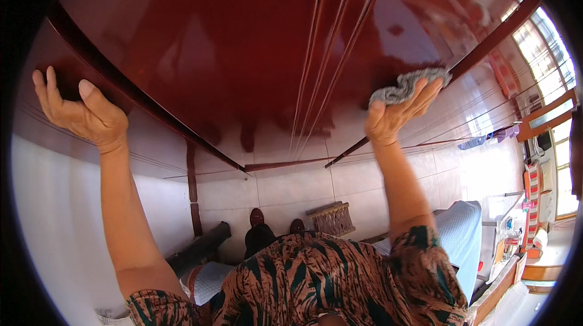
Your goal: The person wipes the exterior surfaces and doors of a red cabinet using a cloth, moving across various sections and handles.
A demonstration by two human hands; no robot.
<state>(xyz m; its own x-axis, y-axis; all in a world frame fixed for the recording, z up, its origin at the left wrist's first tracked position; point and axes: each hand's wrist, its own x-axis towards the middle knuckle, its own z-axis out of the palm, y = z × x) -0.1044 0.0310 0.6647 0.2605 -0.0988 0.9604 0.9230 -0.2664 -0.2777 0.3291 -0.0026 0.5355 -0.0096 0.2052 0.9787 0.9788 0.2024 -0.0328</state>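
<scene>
A large glossy dark red wooden panel [243, 40], likely a door leaf, rises in front of me with three carved grooves running down it. My right hand [398, 113] presses a crumpled grey cloth [410, 86] against the panel near its right edge, the fingers lying over the cloth. At the left, beyond the panel's dark left edge [139, 92], my left hand [85, 113] is raised with its fingers apart and nothing in it. It is beside a red surface; whether the fingertips touch it I cannot tell.
Below is a pale tiled floor [279, 192] with a small woven stool [333, 218] near my feet. A dark roll-like object [200, 247] lies at the lower left by the white wall [54, 204]. Blue cloth covers furniture [461, 235] at the right, near a cluttered table and bright windows [540, 53].
</scene>
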